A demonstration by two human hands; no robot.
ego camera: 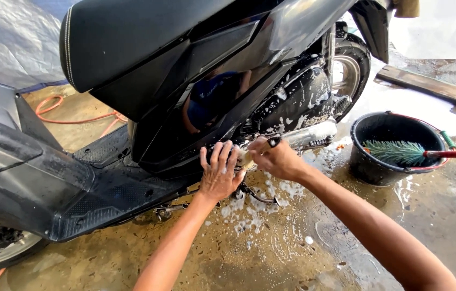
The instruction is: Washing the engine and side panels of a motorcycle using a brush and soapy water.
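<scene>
A person's two bare hands work low on the side of a glossy black plastic-bodied scooter (184, 81) standing on a wet, sandy concrete floor (271, 253). The left hand (218, 171) presses flat, fingers spread and open, against the lower edge of the scooter's dark side panel, just beside the other hand. The right hand (277, 158), at about three o'clock from the left one and nearly touching it, is curled tight around a small pale, soapy sponge or cloth (245, 157), with a dark brush-like handle tip (274, 141) poking up above the knuckles; whether that handle belongs to the pale piece cannot be told. Both hands sit under the black padded seat (125, 37), at six o'clock from it. White soap foam streaks the black engine casing (298, 102) at two o'clock from the hands and spatters the floor just beneath them. The rear wheel (349, 70) stands further off at one o'clock. At three o'clock, well apart from the hands, a round black plastic bucket with a red rim (371, 161) holds a green bristle brush with a red handle (406, 152) lying across its top. An orange hose (71, 119) snakes over the ground at ten o'clock, behind the footboard.
</scene>
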